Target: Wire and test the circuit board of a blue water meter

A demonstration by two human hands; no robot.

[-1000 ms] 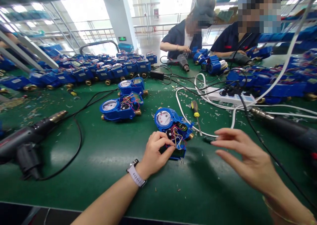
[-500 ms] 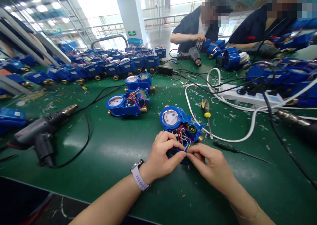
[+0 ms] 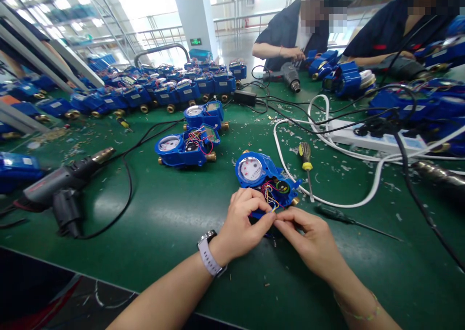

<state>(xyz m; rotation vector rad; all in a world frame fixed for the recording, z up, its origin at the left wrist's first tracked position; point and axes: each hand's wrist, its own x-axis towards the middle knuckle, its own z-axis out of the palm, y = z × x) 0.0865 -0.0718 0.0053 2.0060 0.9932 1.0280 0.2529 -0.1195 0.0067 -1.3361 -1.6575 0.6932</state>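
Observation:
A blue water meter (image 3: 250, 168) with a round clear dial lies before me, its electronics housing uncovered. Thin coloured wires (image 3: 269, 194) come out of it toward my fingertips. My left hand (image 3: 247, 221), with a watch on its wrist, pinches the wires at the housing's near side. Against it, my right hand (image 3: 307, 235) pinches at the same spot, thumb and forefinger together; the wire ends are hidden between the fingers. Just right of the meter lie a yellow-and-black screwdriver (image 3: 305, 158) and a dark thin screwdriver (image 3: 336, 215).
Two more blue meters (image 3: 189, 146) stand left of centre. A heat gun (image 3: 69, 185) lies at the left with its black cable. Rows of meters (image 3: 163, 90) fill the back. A white power strip (image 3: 378, 136) with cables is at right. Two co-workers (image 3: 296, 39) sit across the table.
Both hands stay at the wires, fingertips drawn closer together and covering more of the wire ends. The view has shifted slightly. A co-worker's hand across the table has moved a little.

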